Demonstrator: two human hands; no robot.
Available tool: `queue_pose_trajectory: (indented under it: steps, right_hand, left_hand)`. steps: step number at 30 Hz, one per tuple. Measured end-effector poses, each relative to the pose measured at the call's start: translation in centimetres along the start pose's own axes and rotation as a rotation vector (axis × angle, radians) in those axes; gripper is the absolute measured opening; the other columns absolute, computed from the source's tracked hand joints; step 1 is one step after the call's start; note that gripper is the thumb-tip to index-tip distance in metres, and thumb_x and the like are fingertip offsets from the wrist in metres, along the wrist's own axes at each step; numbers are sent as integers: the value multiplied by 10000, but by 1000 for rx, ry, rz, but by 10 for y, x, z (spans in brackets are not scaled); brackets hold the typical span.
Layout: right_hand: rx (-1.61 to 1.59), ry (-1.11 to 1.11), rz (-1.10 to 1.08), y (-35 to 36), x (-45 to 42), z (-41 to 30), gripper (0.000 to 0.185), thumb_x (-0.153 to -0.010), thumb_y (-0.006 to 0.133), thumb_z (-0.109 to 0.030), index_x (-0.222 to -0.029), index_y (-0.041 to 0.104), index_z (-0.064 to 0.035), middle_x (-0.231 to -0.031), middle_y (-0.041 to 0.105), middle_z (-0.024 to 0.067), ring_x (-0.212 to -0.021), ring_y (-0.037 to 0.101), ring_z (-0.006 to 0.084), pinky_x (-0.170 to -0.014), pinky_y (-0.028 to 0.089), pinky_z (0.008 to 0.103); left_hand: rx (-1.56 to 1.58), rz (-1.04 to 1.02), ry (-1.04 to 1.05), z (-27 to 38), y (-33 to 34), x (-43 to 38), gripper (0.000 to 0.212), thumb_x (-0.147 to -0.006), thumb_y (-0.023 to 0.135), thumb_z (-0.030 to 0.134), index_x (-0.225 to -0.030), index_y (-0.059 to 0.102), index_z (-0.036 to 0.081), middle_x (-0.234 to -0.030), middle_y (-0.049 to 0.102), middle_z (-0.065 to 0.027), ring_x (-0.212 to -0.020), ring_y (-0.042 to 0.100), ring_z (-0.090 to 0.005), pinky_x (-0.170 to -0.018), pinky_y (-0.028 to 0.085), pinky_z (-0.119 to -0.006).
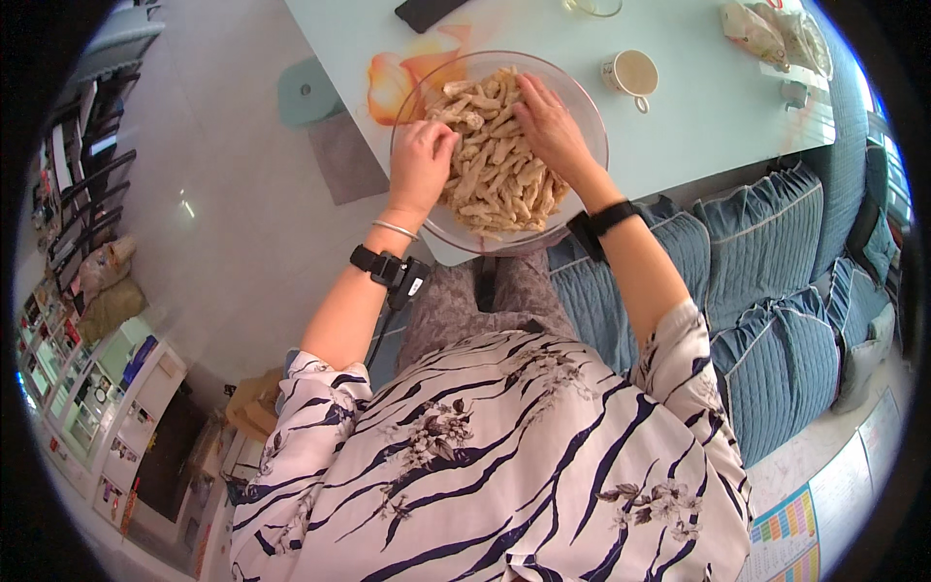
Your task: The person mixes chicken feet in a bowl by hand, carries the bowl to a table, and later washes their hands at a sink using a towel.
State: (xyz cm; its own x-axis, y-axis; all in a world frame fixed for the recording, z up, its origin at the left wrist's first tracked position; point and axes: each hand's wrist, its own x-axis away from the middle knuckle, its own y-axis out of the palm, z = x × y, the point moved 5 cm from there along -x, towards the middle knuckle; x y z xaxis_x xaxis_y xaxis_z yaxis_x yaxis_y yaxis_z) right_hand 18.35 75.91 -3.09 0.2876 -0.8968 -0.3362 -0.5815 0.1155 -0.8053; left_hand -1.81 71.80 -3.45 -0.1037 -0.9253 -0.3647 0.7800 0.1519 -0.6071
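Note:
A large clear glass bowl (590, 124) stands at the near corner of the table, filled with a heap of pale chicken feet (502, 164). My left hand (424, 156) is over the bowl's left side, its fingers curled together at the edge of the heap; whether something small is between the fingertips cannot be told. On the upper right of the heap lies my right hand (549, 124), fingers extended and touching the chicken feet, palm down. Both wrists wear black straps, and a bangle circles the left one.
The glass table (698, 138) bears a white mug (634, 71) right of the bowl, a dark flat object (429, 11) and a glass dish (600, 6) beyond, and plastic bags (778, 36) far right. A teal stool (305, 91) stands left; a blue-covered sofa (764, 233) is at right.

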Motion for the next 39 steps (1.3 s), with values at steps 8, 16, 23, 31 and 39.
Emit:
queue_pose_trajectory:
  steps: [8,16,23,31,39]
  right_hand:
    - [-93,207,7,-36,71,-9,460,-911,578,-180,-1336,464,-47,-1369,458,215,-1243,447,393,-1003,408,443]
    - [324,-124,-333,27,115,-57,834,-691,783,-234,-1427,396,-302,-1528,277,60,-1413,243,295,-1141,232,500]
    - [251,-168,-321,7,66,-4,769,-759,744,-231,-1436,383,-275,-1520,290,85,-1412,251,300,-1133,242,492]
    - [253,37,-236,20,97,-29,743,-788,719,-225,-1444,369,-200,-1526,262,131,-1402,266,333,-1126,248,475]
    - [222,-2,-28,-9,35,-27,539,-877,610,-227,-1378,453,-107,-1460,381,147,-1367,334,306,-1114,273,432]
  left_hand:
    - [-241,-140,239,21,27,45,464,-883,636,260,-1316,490,175,-1355,454,-95,-1276,404,-299,-1047,369,-429]
    - [-600,-356,501,-19,60,21,643,-924,539,351,-1495,246,323,-1563,216,-12,-1434,203,-207,-1163,201,-433]
    - [-551,-353,485,-25,46,9,607,-927,537,345,-1482,293,308,-1540,277,-28,-1407,274,-223,-1147,235,-453]
    - [-543,-469,385,-15,72,54,770,-855,458,630,-1508,196,318,-1578,160,7,-1453,127,-221,-1167,97,-537]
    - [-415,-261,349,1,41,5,670,-928,496,479,-1507,236,266,-1561,216,-67,-1439,189,-277,-1167,124,-498]
